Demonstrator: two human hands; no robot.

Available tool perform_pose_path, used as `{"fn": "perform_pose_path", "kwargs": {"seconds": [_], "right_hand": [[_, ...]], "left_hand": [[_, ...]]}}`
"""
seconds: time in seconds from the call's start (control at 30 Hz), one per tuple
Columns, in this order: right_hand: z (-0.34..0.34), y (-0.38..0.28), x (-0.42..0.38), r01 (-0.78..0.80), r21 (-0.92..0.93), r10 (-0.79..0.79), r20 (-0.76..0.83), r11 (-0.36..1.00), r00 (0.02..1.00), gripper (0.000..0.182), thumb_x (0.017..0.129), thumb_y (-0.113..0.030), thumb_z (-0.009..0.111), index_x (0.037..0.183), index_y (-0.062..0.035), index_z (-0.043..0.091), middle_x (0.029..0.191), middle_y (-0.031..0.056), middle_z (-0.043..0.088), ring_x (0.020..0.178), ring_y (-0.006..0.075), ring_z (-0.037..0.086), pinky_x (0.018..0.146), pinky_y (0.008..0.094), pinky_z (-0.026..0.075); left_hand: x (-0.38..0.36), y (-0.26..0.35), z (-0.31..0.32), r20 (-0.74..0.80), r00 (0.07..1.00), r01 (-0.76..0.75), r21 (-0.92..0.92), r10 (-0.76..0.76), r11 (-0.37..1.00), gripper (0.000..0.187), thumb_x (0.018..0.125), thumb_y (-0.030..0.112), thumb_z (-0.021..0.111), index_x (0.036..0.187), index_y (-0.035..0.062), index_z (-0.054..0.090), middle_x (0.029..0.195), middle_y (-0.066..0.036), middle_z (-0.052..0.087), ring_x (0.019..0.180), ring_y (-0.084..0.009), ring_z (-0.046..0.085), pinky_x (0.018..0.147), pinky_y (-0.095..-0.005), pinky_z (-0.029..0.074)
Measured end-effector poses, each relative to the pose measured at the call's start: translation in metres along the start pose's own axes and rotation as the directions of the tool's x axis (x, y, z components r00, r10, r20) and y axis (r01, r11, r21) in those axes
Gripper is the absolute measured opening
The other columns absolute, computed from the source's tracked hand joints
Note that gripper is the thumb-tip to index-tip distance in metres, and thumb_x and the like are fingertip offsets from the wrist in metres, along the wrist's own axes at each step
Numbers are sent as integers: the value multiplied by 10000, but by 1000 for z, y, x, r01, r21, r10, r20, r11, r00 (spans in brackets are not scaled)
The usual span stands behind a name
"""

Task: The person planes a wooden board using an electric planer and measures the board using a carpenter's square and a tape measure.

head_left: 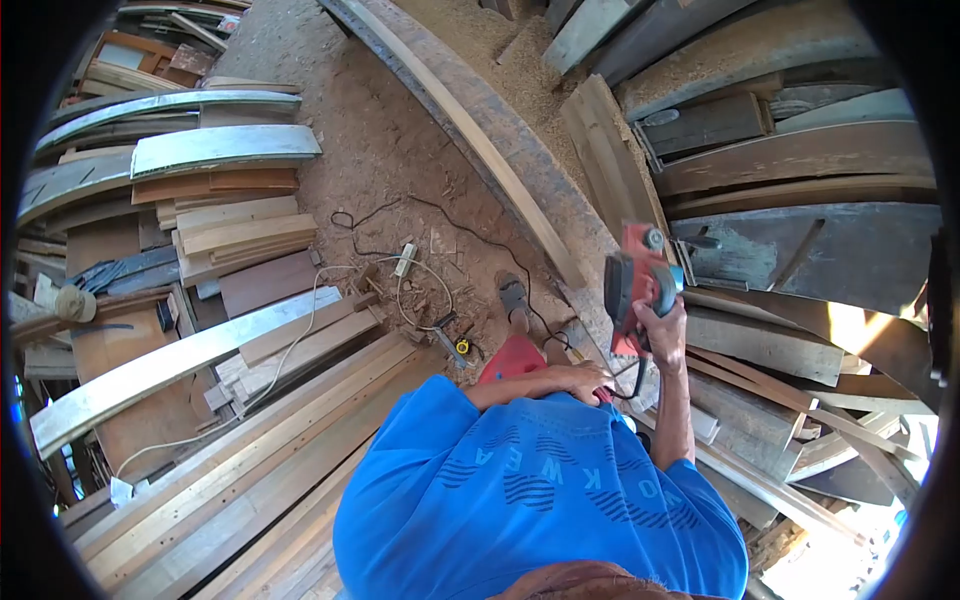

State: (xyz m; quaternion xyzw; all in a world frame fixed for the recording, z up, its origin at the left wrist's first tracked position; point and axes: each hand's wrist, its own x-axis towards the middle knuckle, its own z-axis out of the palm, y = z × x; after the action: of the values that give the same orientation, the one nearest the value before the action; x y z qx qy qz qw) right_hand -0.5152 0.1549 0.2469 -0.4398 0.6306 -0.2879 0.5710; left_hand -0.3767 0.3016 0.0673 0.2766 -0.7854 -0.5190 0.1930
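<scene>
My right hand is wrapped round the rear handle of a red electric planer, raised off to my right. The planer is turned on its side, above the edge of the long bench. Its black power cord loops down from the handle end to my left hand. That hand is closed at my waist, in front of the blue shirt, with the cord running in at its fingers; part of the grip is hidden. A long narrow wooden board lies on the bench ahead of me.
An extension socket with trailing cable and a yellow tape measure lie on the dirt floor among wood scraps. Stacked planks fill the left side; more boards lean and pile on the right. Sawdust covers the ground beyond the bench.
</scene>
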Motion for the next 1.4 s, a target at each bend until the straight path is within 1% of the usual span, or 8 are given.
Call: {"fn": "perform_pose_path", "kwargs": {"seconds": [0.07, 0.17, 0.3, 0.47, 0.7, 0.8, 1.07, 1.4], "right_hand": [[13, -24, 9, 128, -3, -127, 117, 992, 985, 362, 895, -356, 726, 893, -8, 626, 591, 3, 550, 490, 80, 509, 436, 258, 405], [26, -34, 35, 189, 87, -207, 292, 978, 934, 446, 989, -453, 593, 1057, -12, 596, 645, -9, 532, 493, 70, 489, 427, 246, 400], [59, -47, 57, 101, 101, -136, 454, 990, 881, 383, 1029, -396, 531, 1088, -21, 578, 691, 1, 551, 500, 81, 520, 412, 255, 412], [87, -28, 71, 107, -22, -81, 512, 994, 855, 441, 1018, -436, 533, 1069, -2, 585, 661, 16, 545, 524, 101, 528, 466, 285, 438], [127, -40, 104, 299, -213, -151, 520, 930, 840, 544, 964, -430, 598, 1210, 55, 591, 778, 197, 670, 722, 289, 680, 708, 427, 534], [184, -79, 144, 397, -218, -252, 490, 892, 835, 436, 996, -412, 567, 1039, 20, 598, 640, 46, 564, 552, 135, 577, 516, 325, 467], [330, -172, 285, 490, -241, -315, 521, 837, 793, 485, 1010, -469, 524, 797, -43, 617, 565, 24, 541, 520, 144, 565, 497, 328, 452], [312, -141, 278, 351, -36, -253, 625, 936, 739, 468, 1013, -485, 514, 869, -50, 605, 696, -9, 559, 576, 84, 529, 517, 268, 425]], "left_hand": [[4, -9, 0, 294, 931, 259, -115, -216, 959, 335, 747, 287, 661, 996, 65, 689, 910, -208, 702, 859, -392, 679, 751, -504, 525], [-24, -12, -35, 20, 923, 386, -79, -385, 919, 242, 758, 234, 662, 901, 40, 690, 872, -207, 697, 840, -410, 679, 728, -511, 527], [-84, -11, -91, -249, 697, 709, 93, -673, 699, 228, 758, 222, 651, 912, 55, 659, 898, -222, 694, 866, -412, 675, 765, -528, 524], [-153, -50, -97, -434, 569, 792, 58, -699, 608, 257, 742, 239, 685, 927, 64, 655, 915, -206, 691, 908, -412, 663, 834, -510, 516], [-165, -76, -99, -298, 497, 849, -27, -815, 528, 316, 741, 219, 685, 1006, 54, 639, 956, -220, 687, 936, -412, 647, 874, -500, 515], [-170, -92, -108, -298, 434, 860, -143, -850, 490, 317, 753, 218, 666, 1023, 56, 634, 965, -231, 684, 949, -422, 643, 891, -507, 508], [-181, -122, -146, -450, 223, 860, -326, -864, 392, 290, 810, 227, 633, 969, -14, 612, 886, -276, 662, 868, -431, 663, 775, -488, 517], [-174, -82, -125, -421, 97, 838, -454, -902, 302, 292, 836, 222, 600, 1010, -11, 578, 935, -311, 660, 935, -481, 648, 813, -523, 507]]}}
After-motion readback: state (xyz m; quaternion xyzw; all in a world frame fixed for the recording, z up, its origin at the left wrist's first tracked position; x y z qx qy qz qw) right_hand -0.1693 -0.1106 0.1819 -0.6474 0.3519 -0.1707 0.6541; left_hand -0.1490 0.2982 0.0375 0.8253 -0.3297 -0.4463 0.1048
